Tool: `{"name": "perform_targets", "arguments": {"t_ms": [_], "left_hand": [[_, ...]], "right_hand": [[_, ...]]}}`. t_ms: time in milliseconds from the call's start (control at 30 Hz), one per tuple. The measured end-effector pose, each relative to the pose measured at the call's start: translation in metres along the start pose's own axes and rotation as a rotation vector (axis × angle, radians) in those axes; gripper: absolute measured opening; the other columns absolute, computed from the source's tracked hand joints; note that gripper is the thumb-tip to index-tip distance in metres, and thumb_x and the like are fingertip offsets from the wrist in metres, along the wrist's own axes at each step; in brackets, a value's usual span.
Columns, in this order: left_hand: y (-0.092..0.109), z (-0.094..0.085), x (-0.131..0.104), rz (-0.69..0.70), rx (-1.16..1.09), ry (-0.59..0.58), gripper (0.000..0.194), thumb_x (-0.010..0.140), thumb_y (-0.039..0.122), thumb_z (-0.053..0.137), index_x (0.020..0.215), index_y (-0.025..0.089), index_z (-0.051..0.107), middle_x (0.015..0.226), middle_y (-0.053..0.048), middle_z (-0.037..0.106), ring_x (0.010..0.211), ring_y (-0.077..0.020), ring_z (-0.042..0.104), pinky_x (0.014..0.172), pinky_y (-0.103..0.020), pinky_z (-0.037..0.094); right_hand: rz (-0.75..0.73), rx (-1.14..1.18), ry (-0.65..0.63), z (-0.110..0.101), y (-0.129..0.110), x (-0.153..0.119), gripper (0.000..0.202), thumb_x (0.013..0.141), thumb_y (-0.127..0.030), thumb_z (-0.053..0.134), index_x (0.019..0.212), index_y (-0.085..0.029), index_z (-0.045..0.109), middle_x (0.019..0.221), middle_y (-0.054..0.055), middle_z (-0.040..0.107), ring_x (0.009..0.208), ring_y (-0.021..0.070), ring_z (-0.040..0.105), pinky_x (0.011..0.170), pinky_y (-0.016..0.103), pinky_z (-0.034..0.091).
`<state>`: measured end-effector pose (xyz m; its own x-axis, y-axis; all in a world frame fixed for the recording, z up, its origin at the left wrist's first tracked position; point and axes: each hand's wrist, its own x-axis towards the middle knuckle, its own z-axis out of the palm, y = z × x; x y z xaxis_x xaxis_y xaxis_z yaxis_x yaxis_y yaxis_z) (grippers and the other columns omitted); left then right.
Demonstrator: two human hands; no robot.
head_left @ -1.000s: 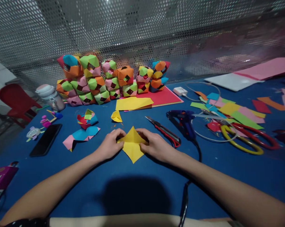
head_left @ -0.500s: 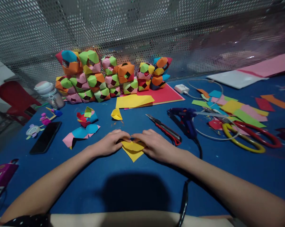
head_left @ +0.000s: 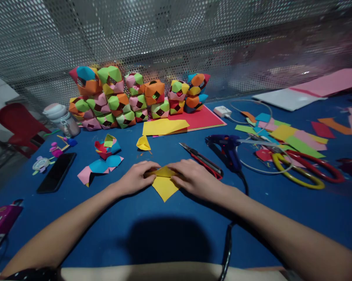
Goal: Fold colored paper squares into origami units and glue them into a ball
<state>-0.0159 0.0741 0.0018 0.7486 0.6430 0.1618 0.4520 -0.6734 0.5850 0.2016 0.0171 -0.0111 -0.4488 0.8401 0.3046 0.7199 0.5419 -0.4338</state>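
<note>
A sheet of yellow paper (head_left: pixel 165 189) lies on the blue table in front of me, one corner pointing toward me and its far part folded over. My left hand (head_left: pixel 138 177) grips its left side between thumb and fingers. On the opposite side, my right hand (head_left: pixel 193 177) pinches the folded edge, fingers bent over it. A small folded yellow paper piece (head_left: pixel 143 143) sits just beyond my hands. To the right of it lies a red and black utility knife (head_left: pixel 201 160), close to my right hand.
Folded paper blocks (head_left: pixel 117 99) stand stacked at the back. At right lie a blue glue gun (head_left: pixel 230 148) with its cord, scissors (head_left: pixel 300 177) and paper scraps (head_left: pixel 292 134). A phone (head_left: pixel 57 172), joined paper pieces (head_left: pixel 101 166) and a bottle (head_left: pixel 61 119) are at left.
The far part of the yellow paper now shows a raised folded point between my hands, which have drawn slightly apart. The view has shifted slightly.
</note>
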Motion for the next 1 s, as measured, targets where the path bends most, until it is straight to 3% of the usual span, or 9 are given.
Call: {"name": "perform_targets", "arguments": {"t_ms": [167, 300, 533, 633, 833, 1000], "left_hand": [[0.012, 0.004, 0.001, -0.234, -0.304, 0.117, 0.020, 0.078, 0.023, 0.053, 0.096, 0.017, 0.059, 0.093, -0.002, 0.064, 0.083, -0.0156, 0.059, 0.071, -0.024, 0.046], [0.019, 0.007, 0.001, -0.283, -0.426, 0.129, 0.022, 0.073, 0.023, 0.059, 0.094, 0.016, 0.059, 0.092, -0.003, 0.064, 0.082, -0.0166, 0.059, 0.069, -0.025, 0.047], [0.030, 0.011, -0.001, -0.291, -0.400, 0.148, 0.020, 0.071, 0.016, 0.055, 0.091, 0.017, 0.061, 0.088, -0.001, 0.064, 0.081, -0.0165, 0.059, 0.072, -0.025, 0.046], [0.031, 0.012, 0.000, -0.334, -0.439, 0.226, 0.020, 0.070, 0.017, 0.059, 0.090, 0.017, 0.061, 0.087, -0.001, 0.063, 0.083, -0.0161, 0.058, 0.074, -0.025, 0.045], [0.031, 0.016, 0.001, -0.440, -0.834, 0.435, 0.035, 0.070, 0.024, 0.065, 0.102, 0.018, 0.051, 0.084, -0.001, 0.061, 0.075, -0.0135, 0.060, 0.070, -0.026, 0.047], [0.035, 0.019, 0.001, -0.464, -1.015, 0.437, 0.037, 0.073, 0.021, 0.062, 0.106, 0.018, 0.047, 0.077, 0.001, 0.062, 0.070, -0.0122, 0.061, 0.070, -0.025, 0.048]], "right_hand": [[0.240, 0.457, 0.091, 0.005, -0.003, 0.004, 0.027, 0.081, -0.020, 0.048, 0.106, -0.017, 0.057, 0.097, 0.006, 0.066, 0.082, 0.0175, 0.061, 0.069, 0.028, 0.046], [0.329, 0.662, 0.108, 0.001, -0.008, 0.005, 0.026, 0.078, -0.023, 0.052, 0.103, -0.017, 0.057, 0.091, 0.003, 0.066, 0.078, 0.0166, 0.061, 0.064, 0.026, 0.048], [0.332, 0.681, 0.129, 0.003, -0.014, 0.005, 0.023, 0.077, -0.022, 0.052, 0.098, -0.018, 0.057, 0.090, 0.004, 0.065, 0.079, 0.0180, 0.062, 0.066, 0.028, 0.048], [0.361, 0.728, 0.155, 0.003, -0.015, 0.006, 0.023, 0.076, -0.023, 0.053, 0.097, -0.017, 0.057, 0.089, 0.004, 0.065, 0.079, 0.0183, 0.062, 0.067, 0.028, 0.049], [0.448, 0.842, 0.218, 0.006, -0.014, 0.008, 0.023, 0.073, -0.029, 0.056, 0.092, -0.015, 0.057, 0.083, 0.004, 0.064, 0.075, 0.0188, 0.061, 0.064, 0.030, 0.049], [0.483, 0.852, 0.264, 0.003, -0.018, 0.011, 0.024, 0.071, -0.031, 0.058, 0.090, -0.016, 0.058, 0.082, 0.003, 0.065, 0.072, 0.0169, 0.060, 0.063, 0.028, 0.048]]}}
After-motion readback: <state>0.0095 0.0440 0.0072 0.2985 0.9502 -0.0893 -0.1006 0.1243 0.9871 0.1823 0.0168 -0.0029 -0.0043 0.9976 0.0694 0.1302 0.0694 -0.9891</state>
